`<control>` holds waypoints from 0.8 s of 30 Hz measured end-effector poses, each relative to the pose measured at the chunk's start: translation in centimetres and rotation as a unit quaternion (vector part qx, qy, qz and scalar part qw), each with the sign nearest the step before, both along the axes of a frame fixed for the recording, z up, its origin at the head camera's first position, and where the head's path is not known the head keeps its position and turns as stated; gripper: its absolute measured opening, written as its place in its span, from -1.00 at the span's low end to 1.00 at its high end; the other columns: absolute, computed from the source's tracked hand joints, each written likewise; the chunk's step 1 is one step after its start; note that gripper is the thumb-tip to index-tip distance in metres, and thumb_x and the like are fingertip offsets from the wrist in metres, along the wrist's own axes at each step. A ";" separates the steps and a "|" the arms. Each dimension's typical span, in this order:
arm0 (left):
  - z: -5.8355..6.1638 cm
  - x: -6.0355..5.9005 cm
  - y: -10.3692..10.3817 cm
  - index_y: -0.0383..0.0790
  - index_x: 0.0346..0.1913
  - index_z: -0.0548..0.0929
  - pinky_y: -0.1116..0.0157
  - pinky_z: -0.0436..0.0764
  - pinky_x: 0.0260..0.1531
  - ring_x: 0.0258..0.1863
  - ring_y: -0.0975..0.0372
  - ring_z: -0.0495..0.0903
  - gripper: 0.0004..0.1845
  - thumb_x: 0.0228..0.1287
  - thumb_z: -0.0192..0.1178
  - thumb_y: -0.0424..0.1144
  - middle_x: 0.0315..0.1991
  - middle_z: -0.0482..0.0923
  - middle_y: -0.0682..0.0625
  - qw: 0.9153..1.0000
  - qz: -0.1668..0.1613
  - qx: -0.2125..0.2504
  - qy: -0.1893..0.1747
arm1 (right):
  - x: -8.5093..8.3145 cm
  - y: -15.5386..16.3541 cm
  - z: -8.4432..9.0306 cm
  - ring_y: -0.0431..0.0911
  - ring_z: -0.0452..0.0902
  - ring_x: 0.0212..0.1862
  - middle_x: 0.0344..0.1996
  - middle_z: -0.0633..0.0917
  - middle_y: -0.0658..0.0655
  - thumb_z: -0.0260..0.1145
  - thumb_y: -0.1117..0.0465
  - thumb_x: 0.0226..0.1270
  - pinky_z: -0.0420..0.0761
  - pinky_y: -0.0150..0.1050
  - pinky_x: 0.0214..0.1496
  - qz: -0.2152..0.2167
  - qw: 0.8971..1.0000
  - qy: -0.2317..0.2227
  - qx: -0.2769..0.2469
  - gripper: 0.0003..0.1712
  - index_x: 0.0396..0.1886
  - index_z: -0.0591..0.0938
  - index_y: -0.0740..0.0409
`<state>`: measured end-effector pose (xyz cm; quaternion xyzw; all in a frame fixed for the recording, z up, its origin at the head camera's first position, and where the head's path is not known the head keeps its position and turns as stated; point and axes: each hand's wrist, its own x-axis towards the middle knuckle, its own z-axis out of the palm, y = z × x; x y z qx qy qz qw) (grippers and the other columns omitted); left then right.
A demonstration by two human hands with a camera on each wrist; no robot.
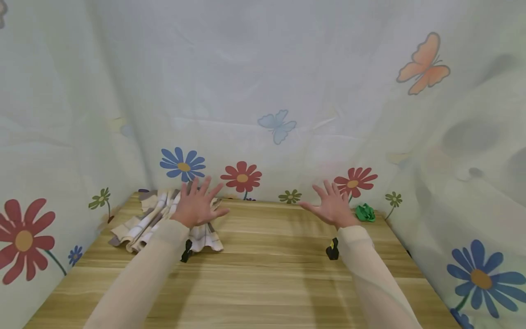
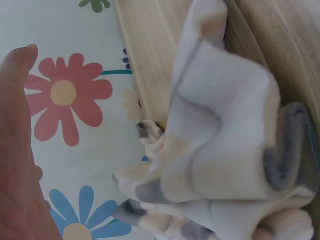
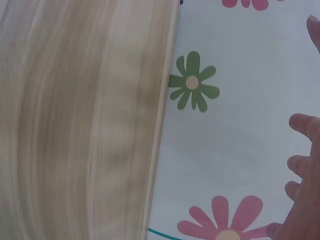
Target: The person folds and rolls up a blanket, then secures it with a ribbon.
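Observation:
Both hands are raised over the table with fingers spread, and neither holds anything. My left hand point(image 1: 198, 204) overlaps a crumpled plaid cloth point(image 1: 141, 224) in the head view, on the table's left side. Seen from the left wrist, the cloth point(image 2: 220, 135) lies in soft folds of white, beige and grey, with the hand point(image 2: 20, 160) off to its left. My right hand point(image 1: 332, 206) is above the back right of the table. Nearest to it is a small bunched green thing point(image 1: 365, 213). In the right wrist view, parts of the fingers point(image 3: 305, 167) show at the right edge.
The wood-grain table point(image 1: 263, 274) ends at a back edge against a pale curtain point(image 1: 230, 82) printed with flowers and butterflies. The curtain also hangs along both sides. Black wrist-worn pieces point(image 1: 333, 249) show beneath the sleeves.

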<state>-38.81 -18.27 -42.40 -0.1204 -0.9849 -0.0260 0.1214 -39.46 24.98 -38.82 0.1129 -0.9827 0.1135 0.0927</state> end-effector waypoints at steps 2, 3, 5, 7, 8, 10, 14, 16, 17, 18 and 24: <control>-0.1 0.1 0.2 0.20 0.65 0.03 -0.47 -0.20 0.44 0.61 -0.36 -0.18 0.03 0.23 -0.09 0.62 0.68 -0.16 -0.23 1.000 -0.003 -0.001 0.004 | 0.1 -0.2 -0.2 0.39 -0.24 0.64 0.65 -0.02 0.31 0.03 -0.65 0.26 -0.20 0.57 0.47 0.004 1.000 -0.002 -0.006 0.12 0.62 0.24 -0.07; -0.1 0.3 0.3 0.20 0.65 0.03 -0.47 -0.19 0.44 0.61 -0.35 -0.17 0.02 0.24 -0.08 0.61 0.67 -0.15 -0.23 1.000 -0.006 0.000 0.005 | 0.2 -0.3 -0.3 0.39 -0.24 0.64 0.66 -0.02 0.30 0.03 -0.64 0.27 -0.20 0.57 0.47 0.006 1.000 -0.003 -0.008 0.11 0.62 0.24 -0.06; 0.0 0.6 0.5 0.19 0.65 0.04 -0.46 -0.17 0.44 0.61 -0.35 -0.14 0.01 0.25 -0.06 0.60 0.67 -0.13 -0.23 1.000 -0.011 0.000 0.010 | 0.3 -0.5 -0.5 0.38 -0.23 0.64 0.65 -0.01 0.30 0.03 -0.63 0.28 -0.16 0.57 0.47 0.010 1.000 -0.004 -0.008 0.10 0.61 0.24 -0.06; -0.1 0.9 0.6 0.19 0.65 0.05 -0.45 -0.17 0.44 0.61 -0.33 -0.10 0.00 0.26 -0.05 0.59 0.67 -0.10 -0.22 1.000 -0.017 0.002 0.016 | 0.5 -0.7 -0.6 0.35 -0.22 0.65 0.66 0.00 0.28 0.02 -0.62 0.29 -0.14 0.55 0.48 0.015 1.000 -0.003 -0.009 0.09 0.61 0.24 -0.06; -0.1 1.1 0.7 0.19 0.65 0.05 -0.45 -0.16 0.45 0.61 -0.32 -0.10 0.00 0.26 -0.04 0.58 0.67 -0.09 -0.22 1.000 -0.018 0.005 0.018 | 0.6 -0.9 -0.6 0.34 -0.21 0.65 0.66 0.00 0.27 0.01 -0.62 0.30 -0.14 0.54 0.49 0.018 1.000 -0.001 -0.007 0.09 0.61 0.24 -0.06; -0.3 1.4 0.7 0.19 0.65 0.06 -0.44 -0.16 0.46 0.61 -0.31 -0.08 0.00 0.27 -0.03 0.57 0.67 -0.08 -0.21 1.000 -0.017 0.004 0.022 | 0.6 -1.1 -0.8 0.32 -0.19 0.65 0.65 0.03 0.26 0.01 -0.62 0.30 -0.11 0.52 0.50 0.025 1.000 0.006 -0.006 0.08 0.61 0.26 -0.06; -0.7 1.7 0.8 0.20 0.65 0.04 -0.42 -0.19 0.47 0.62 -0.30 -0.12 -0.01 0.28 -0.03 0.56 0.67 -0.09 -0.20 1.000 -0.016 0.014 0.021 | 0.8 -1.4 -1.3 0.31 -0.14 0.65 0.64 0.08 0.27 0.07 -0.57 0.33 -0.06 0.51 0.51 0.043 0.999 0.018 -0.009 0.03 0.59 0.30 -0.04; -1.0 1.8 0.8 0.19 0.65 0.04 -0.42 -0.21 0.47 0.62 -0.30 -0.13 -0.01 0.28 -0.04 0.56 0.67 -0.09 -0.20 1.000 -0.016 0.019 0.020 | 0.9 -1.7 -1.6 0.30 -0.13 0.65 0.64 0.09 0.27 0.07 -0.56 0.34 -0.04 0.49 0.51 0.050 0.999 0.016 -0.014 0.02 0.58 0.31 -0.03; -1.1 1.9 0.8 0.20 0.65 0.04 -0.41 -0.22 0.48 0.62 -0.30 -0.14 -0.02 0.28 -0.04 0.56 0.67 -0.09 -0.20 0.999 -0.016 0.021 0.018 | 0.9 -1.8 -1.7 0.31 -0.13 0.65 0.64 0.09 0.28 0.07 -0.55 0.34 -0.04 0.49 0.51 0.053 0.998 0.015 -0.016 0.02 0.58 0.31 -0.02; -1.2 2.0 0.8 0.19 0.65 0.05 -0.41 -0.22 0.48 0.62 -0.30 -0.14 -0.02 0.28 -0.04 0.56 0.67 -0.09 -0.21 0.999 -0.016 0.024 0.019 | 1.0 -1.9 -1.9 0.30 -0.13 0.65 0.64 0.10 0.28 0.07 -0.55 0.34 -0.03 0.48 0.52 0.055 0.998 0.013 -0.020 0.02 0.58 0.31 -0.03; -2.0 2.6 0.7 0.18 0.64 0.09 -0.41 -0.15 0.48 0.62 -0.30 -0.12 -0.03 0.29 -0.05 0.56 0.66 -0.06 -0.22 0.999 -0.014 0.027 0.024 | 1.6 -2.8 -2.7 0.28 -0.10 0.65 0.63 0.14 0.26 0.08 -0.56 0.33 -0.04 0.45 0.54 0.068 0.997 0.012 -0.043 0.01 0.55 0.36 -0.03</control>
